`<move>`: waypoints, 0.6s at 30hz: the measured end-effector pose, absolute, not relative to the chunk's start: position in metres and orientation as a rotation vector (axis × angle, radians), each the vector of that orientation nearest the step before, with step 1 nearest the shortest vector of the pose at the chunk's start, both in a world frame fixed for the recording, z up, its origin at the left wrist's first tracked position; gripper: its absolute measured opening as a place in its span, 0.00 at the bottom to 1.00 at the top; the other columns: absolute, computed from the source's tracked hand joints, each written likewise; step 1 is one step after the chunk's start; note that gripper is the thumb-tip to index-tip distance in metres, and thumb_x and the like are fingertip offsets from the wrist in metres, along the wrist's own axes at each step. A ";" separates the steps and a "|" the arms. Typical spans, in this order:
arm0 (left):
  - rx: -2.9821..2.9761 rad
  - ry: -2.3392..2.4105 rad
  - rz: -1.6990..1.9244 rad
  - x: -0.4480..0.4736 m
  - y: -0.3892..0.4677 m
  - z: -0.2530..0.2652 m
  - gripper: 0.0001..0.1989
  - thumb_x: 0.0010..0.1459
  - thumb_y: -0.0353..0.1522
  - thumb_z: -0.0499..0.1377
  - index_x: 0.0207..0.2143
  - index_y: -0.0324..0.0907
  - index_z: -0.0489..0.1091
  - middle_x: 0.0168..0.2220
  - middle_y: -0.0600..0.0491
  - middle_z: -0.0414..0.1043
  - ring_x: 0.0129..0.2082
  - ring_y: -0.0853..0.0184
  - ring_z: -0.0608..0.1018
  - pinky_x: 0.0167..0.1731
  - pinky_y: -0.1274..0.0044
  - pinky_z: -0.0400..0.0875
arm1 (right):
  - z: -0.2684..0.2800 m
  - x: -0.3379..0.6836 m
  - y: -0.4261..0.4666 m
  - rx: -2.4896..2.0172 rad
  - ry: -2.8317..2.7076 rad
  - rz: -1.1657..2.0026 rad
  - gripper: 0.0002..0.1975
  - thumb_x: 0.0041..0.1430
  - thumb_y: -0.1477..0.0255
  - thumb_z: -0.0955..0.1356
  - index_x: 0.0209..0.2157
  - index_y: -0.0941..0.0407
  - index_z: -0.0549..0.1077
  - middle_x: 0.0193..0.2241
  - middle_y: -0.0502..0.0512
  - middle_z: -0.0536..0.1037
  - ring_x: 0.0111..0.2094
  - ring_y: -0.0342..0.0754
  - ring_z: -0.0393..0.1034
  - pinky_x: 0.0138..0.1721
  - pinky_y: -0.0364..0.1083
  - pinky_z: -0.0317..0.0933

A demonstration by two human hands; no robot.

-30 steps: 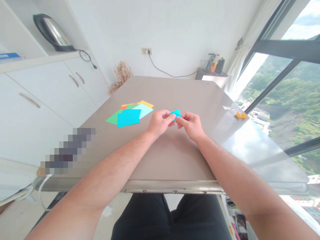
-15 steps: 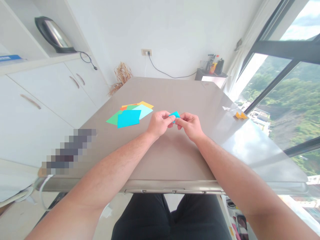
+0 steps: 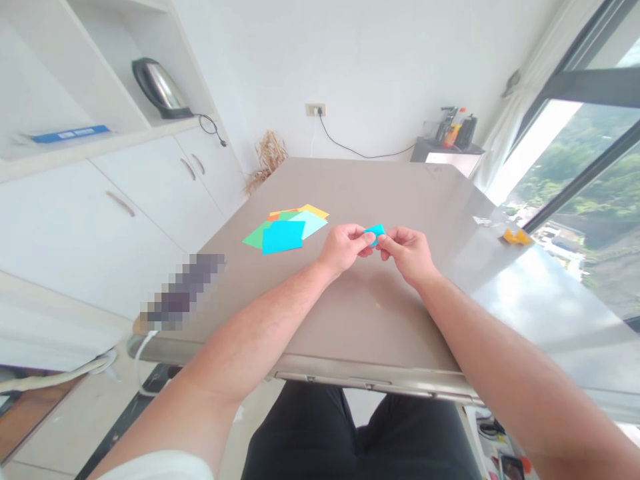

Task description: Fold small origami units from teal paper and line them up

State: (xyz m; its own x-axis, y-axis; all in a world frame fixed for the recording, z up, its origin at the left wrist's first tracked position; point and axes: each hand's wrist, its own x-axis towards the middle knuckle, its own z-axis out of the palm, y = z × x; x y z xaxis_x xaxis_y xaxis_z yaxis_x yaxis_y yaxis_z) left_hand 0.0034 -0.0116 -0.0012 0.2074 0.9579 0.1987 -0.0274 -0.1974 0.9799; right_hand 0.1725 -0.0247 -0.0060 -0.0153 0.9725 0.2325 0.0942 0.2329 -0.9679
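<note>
Pinching now, both hands at once: fingers (image 3: 364, 241) of L hand (image 3: 345, 247) closed on the L side of a small folded blue paper (image 3: 375, 233), R hand (image 3: 407, 252) nipping its R side. Grip's narrow on both, thumbs on top & nearly meeting, other fingers curled under. Paper's centred btwn the hands, over the mid part of the desk (image 3: 350, 313); can't tell if it touches.

Pose: L forearm (image 3: 270, 320) angling up & R from bottom L, R forearm (image 3: 490, 340) angling up & L from bottom R, wrists fairly straight, backs of hands turned up/outward. White sleeve (image 3: 160, 467) at bottom L.

Just L of L hand, a spread of overlapping sheets: blue sheet (image 3: 283, 238) on top, mint sheet (image 3: 313, 225) behind it, then green, orange & yellow bits poking out. Far R edge of desk: folded yellow pc (image 3: 517, 237), w/ small clear scraps (image 3: 482, 221) nearby. Near L: dark item (image 3: 183, 292), pixelated, can't ID.

Further out, labels: blue box (image 3: 73, 133) on shelf has white print, too small to read. Steel-&-black kettle (image 3: 163, 90) close by, cord dangling. Bottles (image 3: 457, 131) on far cabinet, R; any wording's too blurry.
</note>
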 end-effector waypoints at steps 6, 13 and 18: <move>1.484 0.956 1.257 0.003 -0.010 -0.001 0.14 0.54 0.42 0.66 0.26 0.40 0.73 0.25 0.52 0.76 0.25 0.68 0.79 0.31 0.75 0.74 | -0.005 0.170 -0.024 -1.099 -1.388 0.975 0.11 0.52 0.65 0.73 0.22 0.55 0.74 0.17 0.49 0.73 0.22 0.43 0.65 0.27 0.45 0.58; 1.489 0.977 1.254 0.005 -0.010 -0.003 0.16 0.55 0.44 0.65 0.26 0.41 0.71 0.24 0.53 0.75 0.24 0.69 0.78 0.30 0.76 0.74 | -0.003 0.167 -0.025 -1.118 -1.354 1.016 0.07 0.51 0.67 0.72 0.24 0.55 0.74 0.17 0.48 0.73 0.22 0.42 0.65 0.28 0.45 0.59; 1.504 0.988 1.203 0.005 -0.011 -0.002 0.14 0.54 0.41 0.65 0.25 0.41 0.71 0.23 0.54 0.74 0.25 0.68 0.78 0.31 0.76 0.74 | -0.002 0.169 -0.026 -1.148 -1.381 1.035 0.04 0.50 0.70 0.71 0.25 0.55 0.75 0.18 0.47 0.72 0.22 0.42 0.62 0.27 0.44 0.57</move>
State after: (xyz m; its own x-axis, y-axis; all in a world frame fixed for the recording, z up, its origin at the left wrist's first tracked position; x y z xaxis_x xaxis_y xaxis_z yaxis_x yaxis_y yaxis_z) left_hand 0.0049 -0.0112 -0.0024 0.1939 0.9551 0.2239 0.0339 -0.2346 0.9715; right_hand 0.1688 -0.0259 -0.0024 -0.0270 0.9843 0.1745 0.1086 0.1764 -0.9783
